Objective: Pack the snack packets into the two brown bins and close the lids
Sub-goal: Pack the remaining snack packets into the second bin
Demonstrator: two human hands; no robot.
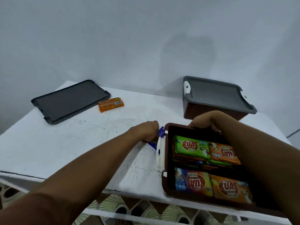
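Up close, a person's left hand grips a blue foil snack packet against the white counter, just beside the open brown plastic bin. The right hand holds the far rim of that bin, which sits at the counter's front right with green, orange and blue KUAT packets inside. Behind it stands a second brown bin with its grey lid on. At far left, a flat orange snack packet lies beside a loose grey plastic lid.
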